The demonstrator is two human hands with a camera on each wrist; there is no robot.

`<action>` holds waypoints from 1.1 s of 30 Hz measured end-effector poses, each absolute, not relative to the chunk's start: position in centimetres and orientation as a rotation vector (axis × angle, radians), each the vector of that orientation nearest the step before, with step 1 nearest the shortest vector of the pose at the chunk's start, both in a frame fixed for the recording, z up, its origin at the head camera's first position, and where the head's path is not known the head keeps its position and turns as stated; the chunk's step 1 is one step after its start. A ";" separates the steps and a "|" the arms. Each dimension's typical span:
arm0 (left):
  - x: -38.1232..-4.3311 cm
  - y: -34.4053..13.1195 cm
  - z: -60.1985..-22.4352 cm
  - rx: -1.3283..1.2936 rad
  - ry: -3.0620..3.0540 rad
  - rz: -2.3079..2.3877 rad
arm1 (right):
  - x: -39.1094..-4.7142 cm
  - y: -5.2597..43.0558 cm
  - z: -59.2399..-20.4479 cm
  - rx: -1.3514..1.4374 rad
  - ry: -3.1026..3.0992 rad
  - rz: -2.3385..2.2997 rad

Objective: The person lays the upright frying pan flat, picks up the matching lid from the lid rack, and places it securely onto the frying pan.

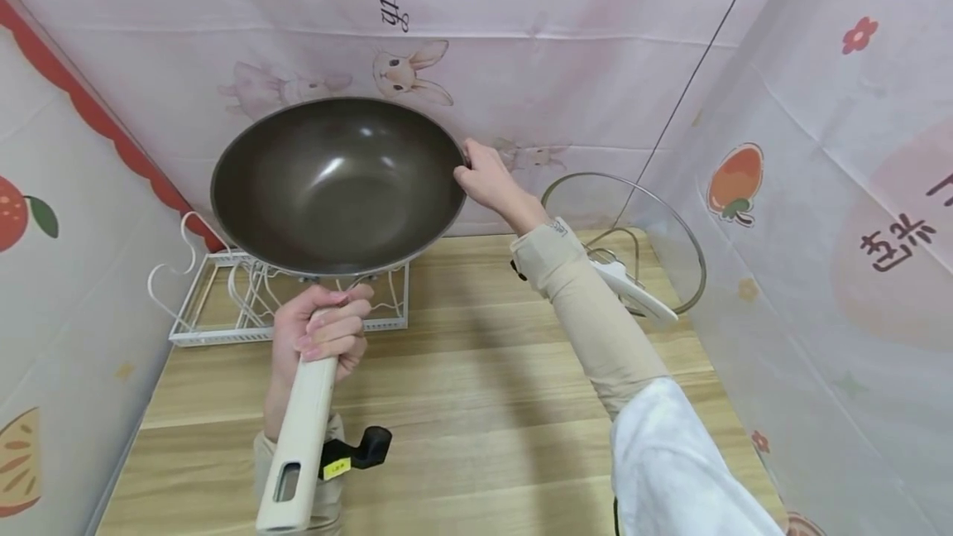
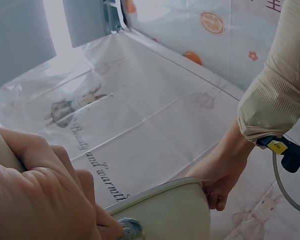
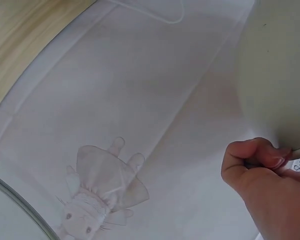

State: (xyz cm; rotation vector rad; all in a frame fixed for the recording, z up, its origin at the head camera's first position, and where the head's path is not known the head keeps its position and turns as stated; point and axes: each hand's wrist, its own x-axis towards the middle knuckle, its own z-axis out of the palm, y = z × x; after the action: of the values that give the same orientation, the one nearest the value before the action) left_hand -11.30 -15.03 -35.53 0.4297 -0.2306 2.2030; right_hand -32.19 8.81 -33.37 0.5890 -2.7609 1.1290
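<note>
A deep wok (image 1: 350, 189), dark inside and cream outside, is held tilted above the back of the table, its inside facing me. My left hand (image 1: 322, 333) grips its long cream handle (image 1: 305, 420) close to the pan. With thumb and curled fingers, my right hand (image 1: 491, 180) pinches the rim on the right side. In the left wrist view, the cream outer wall (image 2: 175, 215) and the right hand (image 2: 222, 167) at the rim show. From the right wrist, the right hand (image 3: 270, 185) is seen bent around the rim's edge below the wok's outside (image 3: 277, 70).
Behind and below the wok stands a white wire rack (image 1: 216, 333) with curved dividers. At the back right a glass lid (image 1: 700, 255) with a steel rim leans in a wire stand, near a white handle (image 1: 633, 292). Printed cloth walls (image 1: 581, 89) enclose the wooden table (image 1: 462, 404).
</note>
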 end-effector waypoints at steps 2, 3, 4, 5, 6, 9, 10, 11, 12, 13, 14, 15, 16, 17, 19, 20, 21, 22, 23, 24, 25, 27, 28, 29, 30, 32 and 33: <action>-11.4 -15.1 -35.3 0.411 -0.228 2.206 | -32.1 9.1 -33.5 0.564 -2.746 1.174; -11.4 -15.1 -35.3 0.405 -0.229 2.207 | -32.0 9.2 -33.5 0.548 -2.738 1.193; -11.5 -15.1 -35.2 0.406 -0.227 2.206 | -31.9 9.3 -33.6 0.532 -2.729 1.213; -11.5 -15.1 -35.1 0.403 -0.225 2.207 | -31.7 9.5 -33.6 0.515 -2.723 1.234; -11.5 -15.1 -35.0 0.404 -0.219 2.207 | -31.6 9.7 -33.6 0.502 -2.717 1.253; -11.7 -15.1 -34.9 0.395 -0.202 2.218 | -31.2 10.3 -33.8 0.471 -2.687 1.317; -11.7 -15.1 -34.8 0.381 -0.201 2.222 | -31.0 10.5 -33.9 0.460 -2.679 1.337; -11.8 -15.2 -34.8 0.366 -0.196 2.225 | -30.8 10.7 -34.0 0.448 -2.669 1.362; -11.8 -15.2 -34.8 0.354 -0.190 2.226 | -30.6 10.9 -34.1 0.432 -2.660 1.383; -11.9 -15.3 -34.8 0.336 -0.192 2.226 | -30.3 11.0 -34.2 0.416 -2.651 1.405; -11.9 -15.4 -34.7 0.315 -0.193 2.224 | -30.1 11.2 -34.4 0.397 -2.644 1.427; -12.0 -15.4 -34.7 0.301 -0.193 2.218 | -29.9 11.4 -34.5 0.376 -2.638 1.442; -12.1 -15.5 -34.8 0.292 -0.190 2.210 | -29.6 11.5 -34.6 0.354 -2.630 1.455; -12.1 -15.5 -34.8 0.298 -0.175 2.201 | -29.5 11.7 -34.7 0.337 -2.620 1.470; -12.3 -15.5 -34.8 0.301 -0.157 2.184 | -29.1 11.9 -34.9 0.307 -2.606 1.483; -12.3 -15.5 -34.8 0.300 -0.150 2.175 | -29.0 12.0 -35.0 0.294 -2.595 1.489; -12.4 -15.5 -34.8 0.309 -0.136 2.168 | -28.8 12.2 -35.1 0.279 -2.587 1.488; -12.4 -15.5 -34.9 0.308 -0.127 2.164 | -28.6 12.3 -35.1 0.269 -2.579 1.490; -12.5 -15.5 -34.9 0.303 -0.119 2.163 | -28.5 12.4 -35.2 0.260 -2.572 1.490; -12.5 -15.5 -34.9 0.290 -0.119 2.161 | -28.3 12.6 -35.2 0.248 -2.565 1.486; -12.5 -15.5 -34.9 0.278 -0.119 2.158 | -28.1 12.7 -35.3 0.236 -2.557 1.482; -12.6 -15.5 -34.9 0.264 -0.114 2.152 | -27.9 12.9 -35.4 0.221 -2.537 1.467; -12.7 -15.5 -34.9 0.254 -0.114 2.147 | -27.7 13.0 -35.4 0.213 -2.522 1.466; -12.7 -15.6 -34.8 0.249 -0.111 2.141 | -27.6 13.2 -35.5 0.207 -2.506 1.461; -12.8 -15.5 -34.8 0.248 -0.106 2.135 | -27.6 13.3 -35.7 0.204 -2.491 1.460; -12.8 -15.5 -34.7 0.243 -0.094 2.126 | -27.3 13.5 -35.8 0.205 -2.451 1.481; -12.9 -15.5 -34.6 0.240 -0.089 2.122 | -27.1 13.6 -35.9 0.205 -2.431 1.498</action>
State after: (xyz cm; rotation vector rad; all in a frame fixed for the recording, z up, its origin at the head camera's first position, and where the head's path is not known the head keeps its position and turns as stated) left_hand -12.87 -15.51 -34.64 0.2396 -0.0892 2.1221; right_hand -27.11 13.60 -35.93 0.2051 -2.4306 1.4983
